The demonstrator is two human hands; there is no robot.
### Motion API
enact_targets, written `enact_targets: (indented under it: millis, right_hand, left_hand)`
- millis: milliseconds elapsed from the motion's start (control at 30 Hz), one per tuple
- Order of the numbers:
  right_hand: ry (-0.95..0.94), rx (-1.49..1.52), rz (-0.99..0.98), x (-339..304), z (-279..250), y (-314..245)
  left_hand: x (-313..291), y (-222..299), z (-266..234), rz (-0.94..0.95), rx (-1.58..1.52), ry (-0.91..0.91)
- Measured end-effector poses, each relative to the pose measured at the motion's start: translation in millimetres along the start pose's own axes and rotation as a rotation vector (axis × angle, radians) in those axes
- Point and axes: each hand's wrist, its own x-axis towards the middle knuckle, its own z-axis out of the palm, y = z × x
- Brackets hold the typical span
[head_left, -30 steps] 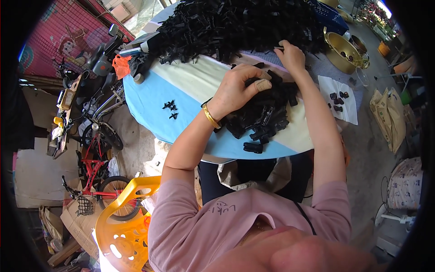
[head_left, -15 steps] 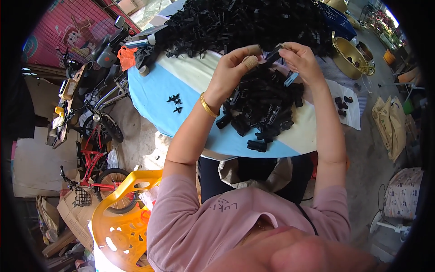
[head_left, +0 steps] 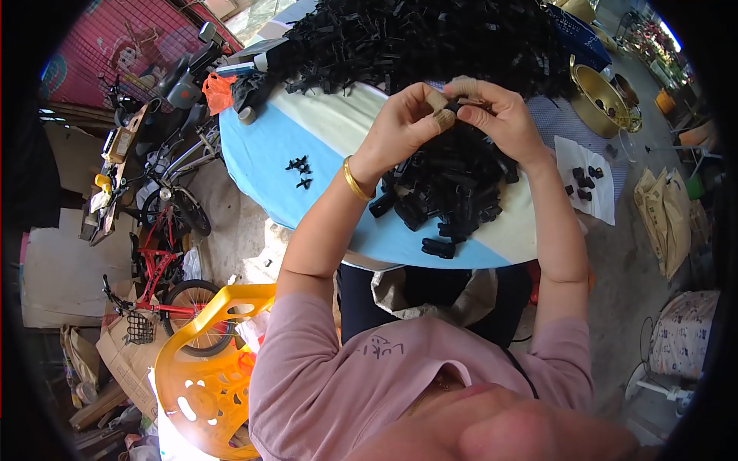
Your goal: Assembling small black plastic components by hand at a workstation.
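Observation:
Over the near heap of black plastic parts (head_left: 461, 192), my two hands meet fingertip to fingertip. A small dark piece (head_left: 453, 107) sits between them, mostly covered by the fingers. My left hand (head_left: 406, 123) is closed on it, with tan wraps around the thumb and a fingertip. From the other side my right hand (head_left: 506, 121) pinches the same piece, a tan wrap on one of its fingers too. The piece's exact kind cannot be made out. On the light blue cloth (head_left: 265, 165) to the left lie several small black clips (head_left: 300, 170).
A far larger heap of black parts (head_left: 415, 42) covers the table's far side. On the right, a white sheet (head_left: 596, 203) bears several black pieces, near a gold-coloured basin (head_left: 596, 104). An orange bag (head_left: 219, 92) is at the far left; a yellow chair (head_left: 173, 361) stands near left.
My hands have drawn together, and the longer black part between them is now mostly hidden. The light blue item by my right hand no longer shows. More black pieces show on the white sheet.

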Motion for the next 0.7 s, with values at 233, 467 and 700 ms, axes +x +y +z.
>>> enact_targets:
  millis: [233,467,700]
  right_hand:
    - [0.132,-0.052,0.101,-6,4,-4]
    - [0.137,-0.231,0.117,-5,11,-8]
    - [0.125,-0.194,0.206,-6,17,-14]
  left_hand:
    - [2,0,14,0.159,-0.082,0.221]
    - [0,-1,13,0.133,0.096,0.236]
    - [-1,-9,16,0.299,0.111,0.363]
